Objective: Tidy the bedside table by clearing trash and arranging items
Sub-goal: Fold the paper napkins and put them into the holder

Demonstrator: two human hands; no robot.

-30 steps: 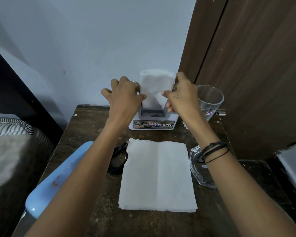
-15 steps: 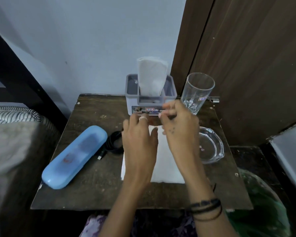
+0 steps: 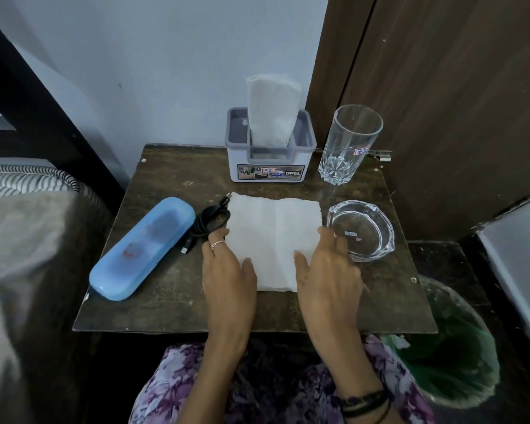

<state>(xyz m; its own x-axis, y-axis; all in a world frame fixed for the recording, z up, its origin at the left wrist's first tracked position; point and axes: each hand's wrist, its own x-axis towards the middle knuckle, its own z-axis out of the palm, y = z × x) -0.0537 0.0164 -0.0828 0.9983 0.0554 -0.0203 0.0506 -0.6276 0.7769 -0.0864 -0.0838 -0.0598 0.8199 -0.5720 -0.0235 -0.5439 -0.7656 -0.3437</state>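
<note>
Bedside table (image 3: 172,313) work has moved on from the tissue holder (image 3: 270,157): a second ago both hands were up at it, pressing around the white tissue (image 3: 273,108) standing in its slot, and now they have dropped to the folded napkin (image 3: 274,240) lying flat at the middle of the table. Left hand (image 3: 227,276) lies open on the napkin's near left edge, fingers spread, gripping nothing; right hand (image 3: 325,270) rests open at its near right corner, likewise holding nothing. Both look to be squaring or smoothing the napkin, not lifting it.

Outward from the hands, a coiled black cable (image 3: 208,221) touches the napkin's left edge, with a blue case (image 3: 141,249) just beyond it lying at a slant. A glass ashtray (image 3: 361,231) sits just right of the napkin, and a tall drinking glass (image 3: 349,145) stands beside the holder at the back. A green-lined bin (image 3: 450,347) waits below the table's right corner.

My judgement: the holder is finished, no trash shows on the tabletop, and arranging remains, chiefly napkin, cable and slanted case
</note>
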